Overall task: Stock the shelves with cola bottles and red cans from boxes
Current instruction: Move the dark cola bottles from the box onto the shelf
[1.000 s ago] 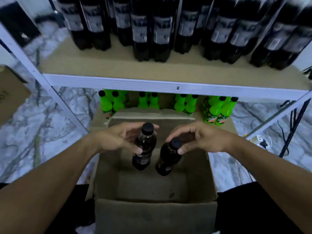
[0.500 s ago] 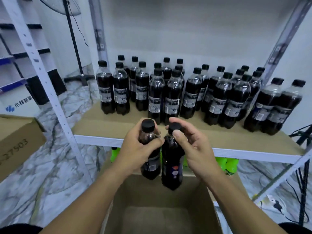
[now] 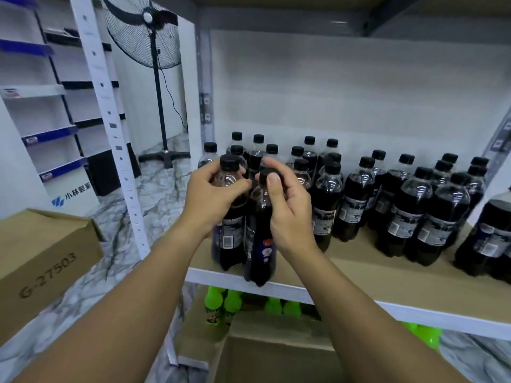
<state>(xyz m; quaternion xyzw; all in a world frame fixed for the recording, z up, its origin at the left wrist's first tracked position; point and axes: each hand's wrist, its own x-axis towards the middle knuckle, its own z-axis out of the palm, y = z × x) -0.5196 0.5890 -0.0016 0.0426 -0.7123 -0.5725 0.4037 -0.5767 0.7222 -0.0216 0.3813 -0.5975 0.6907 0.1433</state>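
My left hand [image 3: 213, 197] grips the neck of a dark cola bottle [image 3: 228, 241] with a black cap. My right hand [image 3: 287, 208] holds a second cola bottle [image 3: 261, 252] by its upper part, thumb on the cap. Both bottles are upright, side by side, just above the front left edge of the brown shelf board [image 3: 359, 275]. Several cola bottles [image 3: 403, 205] stand in rows behind and to the right on that shelf. The open cardboard box [image 3: 262, 352] lies below my arms; its inside is mostly hidden.
Green bottles [image 3: 221, 302] stand on the lower shelf under the white shelf rail [image 3: 414, 313]. A white upright post [image 3: 110, 128] rises at left. A closed cardboard box [image 3: 44, 261] sits at far left. A standing fan [image 3: 149, 31] is behind, on the marble floor.
Both hands lifted the two cola bottles out of the box and up to the shelf's front edge. My view rose from the box to the shelf.
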